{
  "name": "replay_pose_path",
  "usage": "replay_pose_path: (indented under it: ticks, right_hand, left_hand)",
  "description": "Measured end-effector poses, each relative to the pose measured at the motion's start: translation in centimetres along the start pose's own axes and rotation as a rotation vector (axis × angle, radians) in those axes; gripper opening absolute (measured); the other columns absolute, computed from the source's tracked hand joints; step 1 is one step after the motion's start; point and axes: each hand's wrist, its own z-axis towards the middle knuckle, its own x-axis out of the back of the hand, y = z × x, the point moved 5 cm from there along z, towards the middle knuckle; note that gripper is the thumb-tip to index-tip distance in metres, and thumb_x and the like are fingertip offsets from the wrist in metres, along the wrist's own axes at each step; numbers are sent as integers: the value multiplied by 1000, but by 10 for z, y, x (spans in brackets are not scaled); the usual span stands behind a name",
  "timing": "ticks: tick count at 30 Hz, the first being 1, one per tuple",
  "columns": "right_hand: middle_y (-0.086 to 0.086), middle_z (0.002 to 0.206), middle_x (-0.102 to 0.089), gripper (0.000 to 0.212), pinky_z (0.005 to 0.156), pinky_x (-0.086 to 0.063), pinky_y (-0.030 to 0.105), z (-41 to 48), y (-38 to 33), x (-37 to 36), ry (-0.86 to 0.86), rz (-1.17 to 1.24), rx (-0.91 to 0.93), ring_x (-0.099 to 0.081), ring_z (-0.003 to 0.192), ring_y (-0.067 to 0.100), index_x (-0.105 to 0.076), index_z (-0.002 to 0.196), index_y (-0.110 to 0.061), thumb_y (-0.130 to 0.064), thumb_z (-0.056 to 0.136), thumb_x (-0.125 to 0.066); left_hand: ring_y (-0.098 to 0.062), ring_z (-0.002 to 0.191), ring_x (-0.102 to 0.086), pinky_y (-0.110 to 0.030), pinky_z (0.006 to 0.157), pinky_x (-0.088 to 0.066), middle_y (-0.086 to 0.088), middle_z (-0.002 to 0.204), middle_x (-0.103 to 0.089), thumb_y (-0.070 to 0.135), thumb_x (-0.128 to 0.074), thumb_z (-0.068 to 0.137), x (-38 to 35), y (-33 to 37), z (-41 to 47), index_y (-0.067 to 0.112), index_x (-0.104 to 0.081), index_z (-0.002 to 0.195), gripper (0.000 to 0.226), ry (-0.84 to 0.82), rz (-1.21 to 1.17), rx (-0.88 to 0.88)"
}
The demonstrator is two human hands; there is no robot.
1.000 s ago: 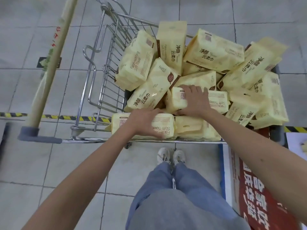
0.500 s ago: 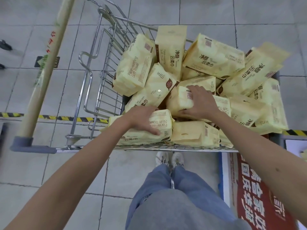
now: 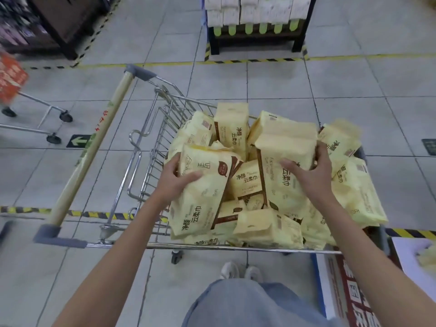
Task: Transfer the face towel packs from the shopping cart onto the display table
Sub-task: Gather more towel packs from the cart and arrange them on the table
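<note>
Both hands have come up off the flat packs they pressed half a second ago, and each now holds one raised upright above the heap. On the left face towel pack (image 3: 203,197), the left hand (image 3: 175,179) has its thumb across the front and its fingers curled round the left edge. Likewise the right hand (image 3: 309,172) clamps the right face towel pack (image 3: 282,147), fingers wrapped round its right side. Below them the remaining packs (image 3: 266,228) lie heaped in the shopping cart (image 3: 141,245).
</note>
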Motion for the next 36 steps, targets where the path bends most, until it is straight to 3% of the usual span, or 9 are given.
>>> replay_pose_path:
  ticks: [3, 6, 9, 13, 18, 22, 28, 33, 36]
  right_hand:
    - [-2, 108, -63, 61, 83, -53, 31, -4, -12, 26, 79, 153, -23, -63, 102, 15, -51, 107, -25, -38, 56, -82]
    - [-7, 95, -69, 43, 70, -55, 29, -12, -16, 51, 151, 351, -71, -68, 88, 14, -56, 100, -28, -23, 63, -77]
    - [-4, 95, -72, 51, 66, -57, 32, -28, -9, 73, 182, 521, -159, -71, 83, 16, -56, 113, -17, -20, 67, -77]
    - [8, 112, -68, 64, 69, -59, 37, -55, 8, 98, 183, 644, -272, -70, 93, 23, -50, 131, -11, -24, 71, -66]
    - [21, 126, -59, 71, 96, -45, 56, -96, 39, 126, 343, 660, -423, -58, 113, 39, -48, 133, -5, -25, 68, -66]
    - [17, 121, -64, 70, 87, -51, 49, -128, 56, 138, 477, 682, -515, -65, 104, 33, -53, 130, -10, -30, 65, -70]
    - [18, 119, -65, 68, 94, -46, 57, -176, 67, 135, 734, 719, -535, -62, 107, 36, -55, 128, -9, -30, 65, -72]
    - [12, 110, -70, 68, 67, -59, 40, -225, 62, 111, 934, 714, -565, -70, 92, 27, -57, 126, -11, -33, 64, -71]
    - [10, 106, -72, 64, 64, -60, 39, -264, 60, 94, 1071, 765, -579, -71, 88, 26, -59, 123, -13, -32, 63, -72]
  left_hand:
    - [-28, 89, -71, -39, 65, -59, -12, 111, -68, 47, -77, 53, -9, 17, -18, 16, -54, 121, 78, 104, -206, -23]
    - [-34, 94, -68, -46, 71, -58, -20, 117, -65, 41, -74, 59, -27, 18, -38, 8, -50, 128, 80, 184, -436, 31]
    - [-41, 103, -64, -54, 83, -53, -23, 120, -64, 44, -67, 67, -53, 16, -56, 6, -50, 132, 77, 132, -697, 116]
    - [-32, 93, -69, -43, 71, -57, -15, 110, -70, 46, -55, 80, -84, 8, -68, 15, -66, 119, 51, 88, -934, 242]
    - [-26, 76, -73, -36, 58, -57, -10, 91, -75, 47, -48, 88, -123, 4, -68, 21, -80, 83, 41, -46, -877, 328]
    - [-32, 81, -71, -40, 60, -57, -18, 100, -72, 51, -59, 73, -148, 3, -59, 10, -68, 108, 55, -145, -821, 423]
    - [-34, 91, -70, -45, 72, -57, -18, 107, -71, 54, -59, 73, -170, 7, -35, 13, -71, 107, 54, -404, -708, 498]
    - [-29, 83, -72, -40, 65, -58, -14, 99, -73, 52, -58, 74, -178, 6, -16, 15, -71, 110, 54, -585, -629, 533]
    - [-26, 74, -73, -36, 57, -57, -10, 89, -75, 51, -54, 80, -191, 2, -20, 18, -78, 91, 41, -712, -537, 555]
